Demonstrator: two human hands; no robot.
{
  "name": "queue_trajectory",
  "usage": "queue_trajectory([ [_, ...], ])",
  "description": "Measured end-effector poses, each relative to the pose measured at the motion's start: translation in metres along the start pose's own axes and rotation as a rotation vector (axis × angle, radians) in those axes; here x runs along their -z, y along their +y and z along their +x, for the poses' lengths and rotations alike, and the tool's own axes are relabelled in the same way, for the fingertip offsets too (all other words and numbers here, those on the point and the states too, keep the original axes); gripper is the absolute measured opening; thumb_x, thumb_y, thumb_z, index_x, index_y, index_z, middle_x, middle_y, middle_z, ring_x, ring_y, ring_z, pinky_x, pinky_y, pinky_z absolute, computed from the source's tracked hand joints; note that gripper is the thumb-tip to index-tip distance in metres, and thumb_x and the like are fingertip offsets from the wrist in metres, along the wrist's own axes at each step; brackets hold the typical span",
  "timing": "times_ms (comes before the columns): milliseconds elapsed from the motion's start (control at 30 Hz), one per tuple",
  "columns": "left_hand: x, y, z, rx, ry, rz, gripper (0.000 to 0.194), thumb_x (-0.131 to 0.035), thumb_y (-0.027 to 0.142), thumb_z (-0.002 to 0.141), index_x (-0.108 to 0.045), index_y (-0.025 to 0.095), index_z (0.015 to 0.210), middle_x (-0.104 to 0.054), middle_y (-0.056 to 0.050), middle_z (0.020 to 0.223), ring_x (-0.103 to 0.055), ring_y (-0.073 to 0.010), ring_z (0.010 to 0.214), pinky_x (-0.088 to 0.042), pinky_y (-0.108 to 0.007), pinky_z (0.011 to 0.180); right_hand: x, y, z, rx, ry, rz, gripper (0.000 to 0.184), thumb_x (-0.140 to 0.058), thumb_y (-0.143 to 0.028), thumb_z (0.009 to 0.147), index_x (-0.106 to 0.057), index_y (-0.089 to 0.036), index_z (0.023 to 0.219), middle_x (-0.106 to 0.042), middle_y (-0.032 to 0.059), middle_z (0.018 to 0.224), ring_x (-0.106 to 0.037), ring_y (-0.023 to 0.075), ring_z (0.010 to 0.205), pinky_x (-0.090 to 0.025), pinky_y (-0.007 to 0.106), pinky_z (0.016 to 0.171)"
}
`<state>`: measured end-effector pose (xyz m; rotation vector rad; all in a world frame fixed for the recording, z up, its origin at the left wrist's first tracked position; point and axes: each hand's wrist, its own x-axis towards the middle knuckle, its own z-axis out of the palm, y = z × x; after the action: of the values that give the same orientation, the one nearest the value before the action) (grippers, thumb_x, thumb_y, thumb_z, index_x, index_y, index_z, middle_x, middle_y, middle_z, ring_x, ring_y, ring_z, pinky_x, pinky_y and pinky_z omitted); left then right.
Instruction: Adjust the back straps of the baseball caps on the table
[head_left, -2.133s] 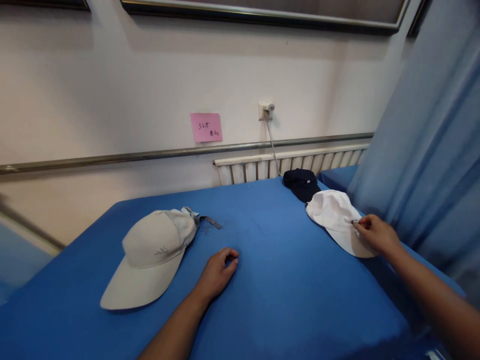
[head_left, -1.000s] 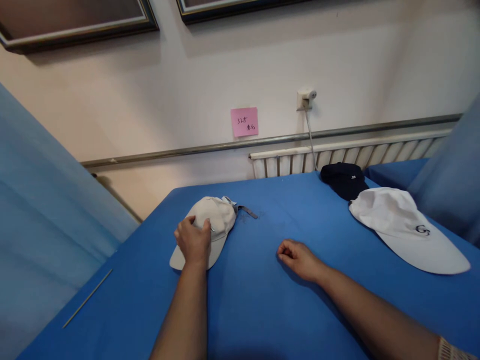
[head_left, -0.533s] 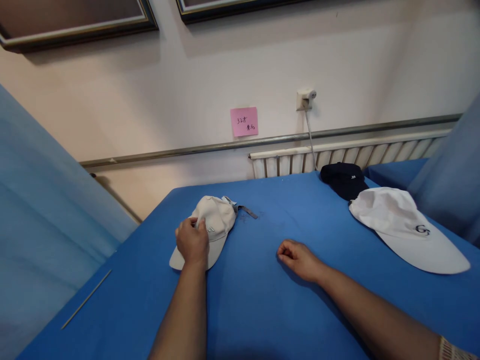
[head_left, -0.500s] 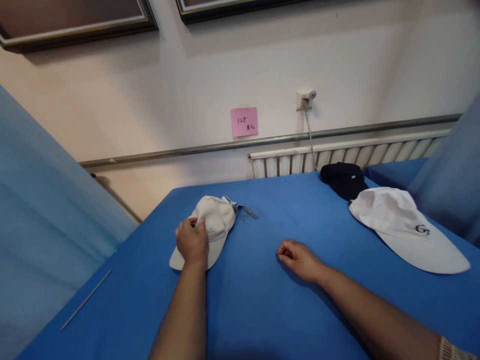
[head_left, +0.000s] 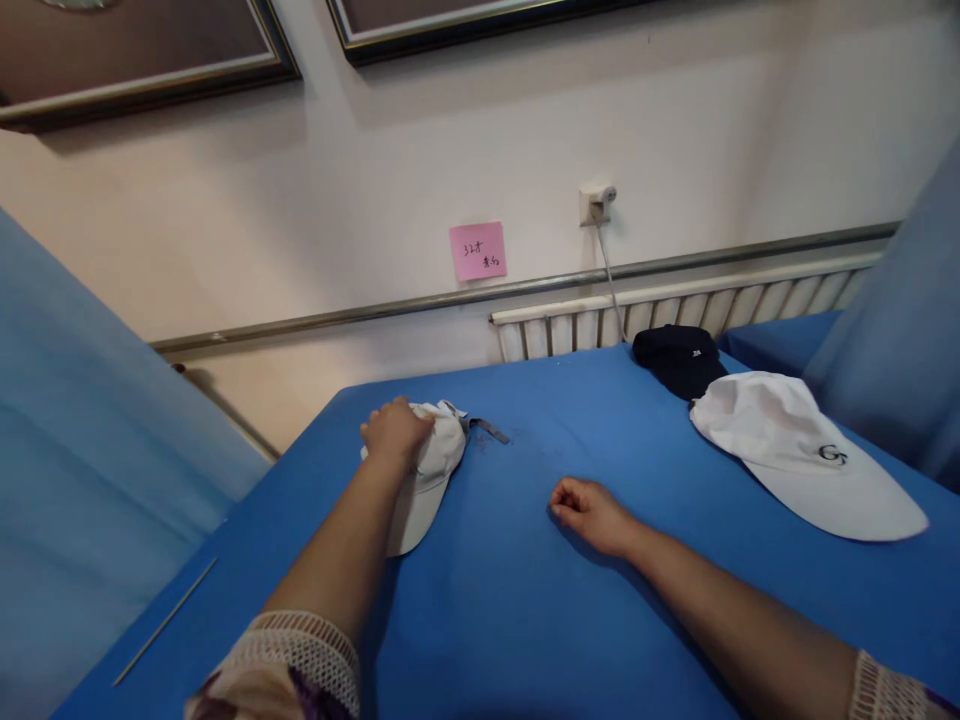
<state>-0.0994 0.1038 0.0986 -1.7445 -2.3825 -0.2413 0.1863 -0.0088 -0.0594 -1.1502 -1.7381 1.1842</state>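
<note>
My left hand (head_left: 394, 432) is over the crown of a cream baseball cap (head_left: 444, 446) at the left of the blue-covered table (head_left: 495, 600). Its thumb lies on the crown and the fingers curl over the cap's far left side, fingertips hidden. The cap's brim points toward me, partly covered by my forearm, and a grey strap (head_left: 491, 431) sticks out from its back onto the table. Resting on the table to the right, my right hand (head_left: 589, 512) is curled into a loose fist, and nothing shows in it.
On the right lie a white cap (head_left: 780, 420) with dark lettering and a navy cap (head_left: 679, 355) behind it. A thin stick (head_left: 165, 622) lies near the left edge. Behind the table are a radiator (head_left: 585, 325) and a metal rail (head_left: 375, 312); blue curtains (head_left: 90, 480) hang at both sides.
My left hand has moved from the cap's front up over its crown, farther from me, and its sleeve now shows. My right hand stays on the table. The view has shifted slightly.
</note>
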Motion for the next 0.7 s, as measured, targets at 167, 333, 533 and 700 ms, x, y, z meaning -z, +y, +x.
queue_trajectory([
  [167, 0.027, -0.002, 0.025, -0.053, -0.078, 0.075, 0.037, -0.063, 0.029, 0.067, -0.07, 0.017, 0.101, -0.071, -0.019, 0.107, -0.065, -0.035, 0.099, -0.05, -0.038, 0.075, 0.004, 0.0, 0.003, -0.027, -0.011, 0.08, 0.007, -0.058, -0.016, 0.083, -0.058, -0.02, 0.076, -0.057, -0.0035, 0.063, -0.05, 0.0099, 0.057, -0.039, 0.021, 0.056],
  [333, 0.079, 0.006, 0.015, -0.149, 0.021, 0.115, 0.034, -0.058, 0.022, 0.072, -0.07, 0.021, 0.104, -0.072, -0.012, 0.105, -0.065, -0.0306, 0.097, -0.049, -0.034, 0.074, 0.0, 0.0, 0.007, -0.049, 0.05, 0.184, 0.004, -0.059, -0.02, 0.082, -0.056, -0.021, 0.08, -0.059, -0.0032, 0.065, -0.055, 0.0108, 0.058, -0.044, 0.022, 0.058],
  [533, 0.118, 0.049, -0.037, -0.69, 0.151, 0.114, 0.031, -0.047, 0.016, 0.084, -0.071, 0.019, 0.103, -0.069, -0.009, 0.101, -0.059, -0.0278, 0.101, -0.043, -0.036, 0.088, 0.021, 0.003, 0.017, -0.064, 0.603, 0.278, 0.016, -0.055, -0.031, 0.078, -0.056, -0.022, 0.091, -0.061, 0.0005, 0.074, -0.06, 0.0153, 0.065, -0.047, 0.028, 0.063],
  [700, 0.104, 0.089, -0.08, -1.182, -0.01, 0.089, 0.028, -0.042, 0.018, 0.092, -0.069, 0.018, 0.098, -0.064, -0.011, 0.104, -0.052, -0.027, 0.105, -0.038, -0.04, 0.094, 0.07, 0.007, 0.02, -0.091, 0.96, 0.421, 0.027, -0.057, -0.032, 0.07, -0.055, -0.021, 0.095, -0.064, 0.0057, 0.093, -0.061, 0.0188, 0.082, -0.048, 0.031, 0.071],
])
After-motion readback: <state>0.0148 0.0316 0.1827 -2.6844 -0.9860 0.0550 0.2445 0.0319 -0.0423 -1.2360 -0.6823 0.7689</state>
